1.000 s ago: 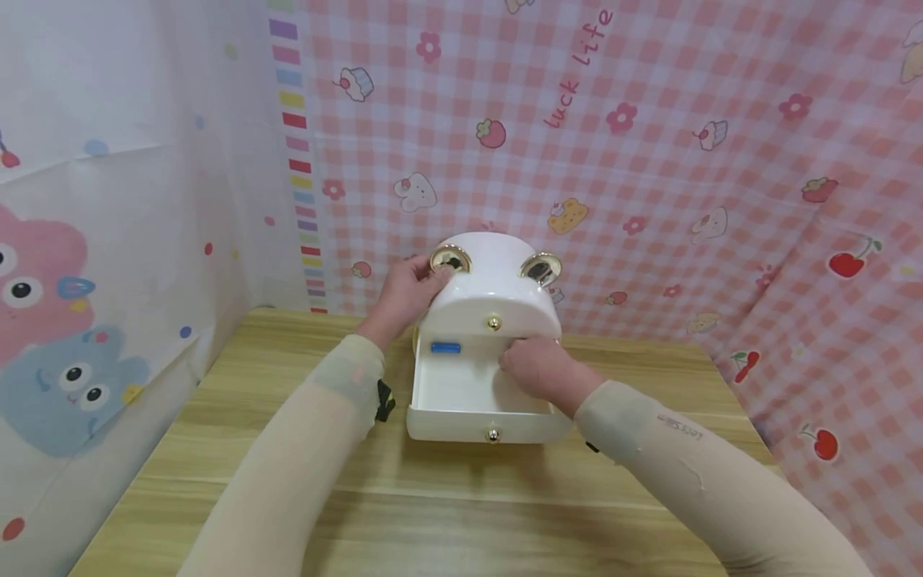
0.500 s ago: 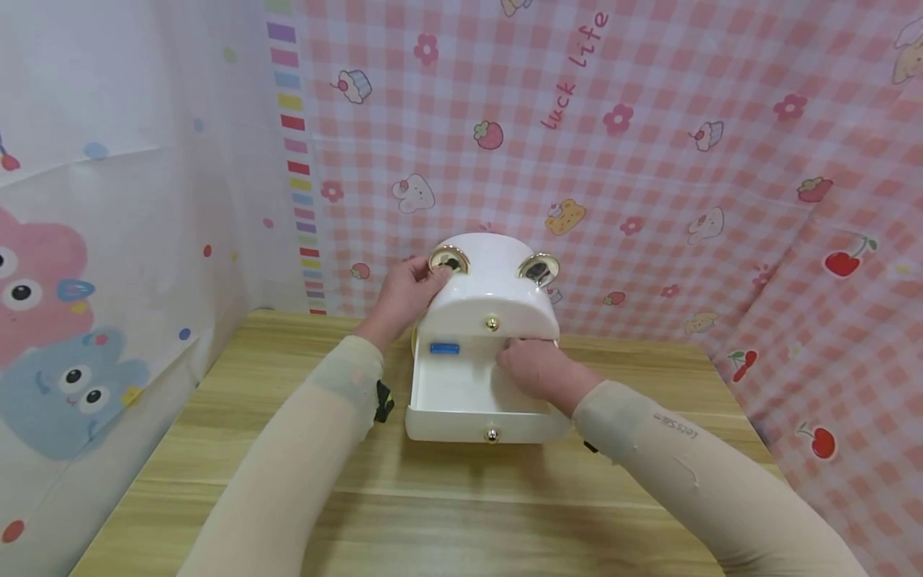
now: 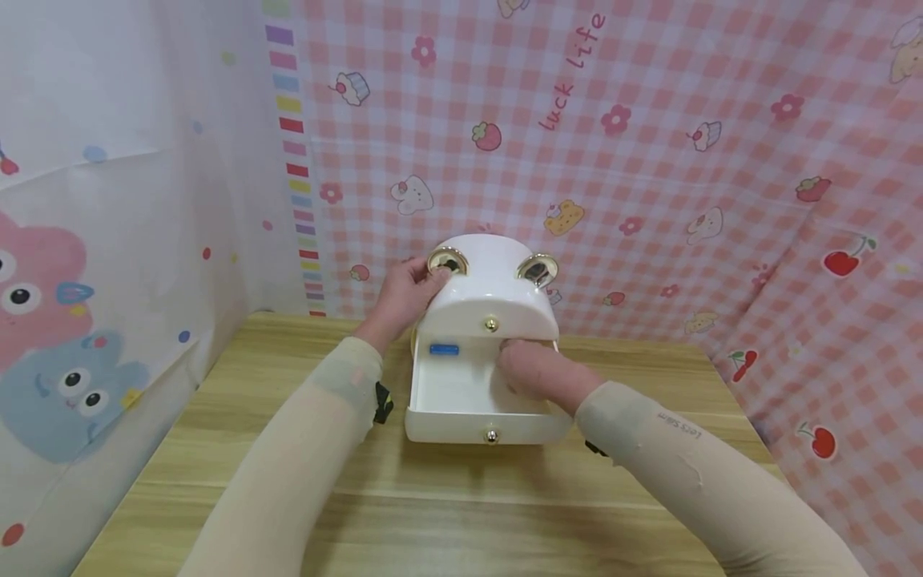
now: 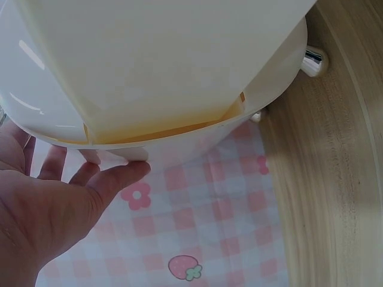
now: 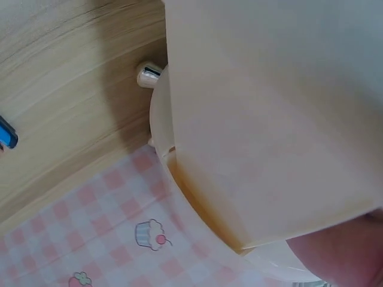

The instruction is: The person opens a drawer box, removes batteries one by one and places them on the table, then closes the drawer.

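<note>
Blue block [image 3: 444,350] left-rear in drawer [image 3: 450,393], long axis crosswise; right grip [image 3: 537,369] nearer, right of block — hold hidden, cannot tell; left grip [image 3: 404,294] clasps cabinet [image 3: 492,268]

The fingertips of the right hand [image 3: 532,369] are hidden, so what they touch or hold inside the drawer [image 3: 457,391] cannot be told. The white cabinet [image 3: 492,276] hides the drawer's far end. The blue piece [image 3: 444,349] is too small to identify. Lettering [image 3: 679,426] on the right sleeve [image 3: 721,481] blurs. The right wrist view cuts off a blue-and-black object [image 5: 7,134] at its left edge.
</note>
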The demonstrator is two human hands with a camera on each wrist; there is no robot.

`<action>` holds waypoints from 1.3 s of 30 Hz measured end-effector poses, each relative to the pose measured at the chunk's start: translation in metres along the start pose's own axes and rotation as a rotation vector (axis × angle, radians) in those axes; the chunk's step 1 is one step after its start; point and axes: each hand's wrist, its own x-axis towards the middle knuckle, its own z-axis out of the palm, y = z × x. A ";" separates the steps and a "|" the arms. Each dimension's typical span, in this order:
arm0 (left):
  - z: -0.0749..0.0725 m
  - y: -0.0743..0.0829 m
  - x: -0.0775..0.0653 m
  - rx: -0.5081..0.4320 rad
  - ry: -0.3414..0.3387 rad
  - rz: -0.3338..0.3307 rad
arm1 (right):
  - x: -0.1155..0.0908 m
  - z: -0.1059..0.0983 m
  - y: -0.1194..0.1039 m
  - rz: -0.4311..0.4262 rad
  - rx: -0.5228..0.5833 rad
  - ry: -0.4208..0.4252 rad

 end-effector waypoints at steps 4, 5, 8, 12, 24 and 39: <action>0.000 -0.001 0.000 0.004 0.005 -0.001 | 0.003 0.003 0.002 0.032 0.143 0.048; 0.000 -0.002 0.000 0.002 0.006 -0.003 | 0.003 0.003 0.002 0.044 0.176 0.057; 0.000 -0.003 0.001 0.001 0.005 -0.004 | 0.003 0.005 0.002 0.049 0.209 0.080; 0.000 -0.003 0.002 0.005 0.002 -0.001 | 0.003 0.007 0.001 0.054 0.269 0.103; 0.000 0.000 -0.002 -0.002 -0.008 -0.019 | -0.001 0.004 -0.002 0.212 0.504 0.081; -0.001 0.000 0.000 0.005 -0.013 -0.010 | -0.003 0.002 -0.007 0.310 0.384 0.027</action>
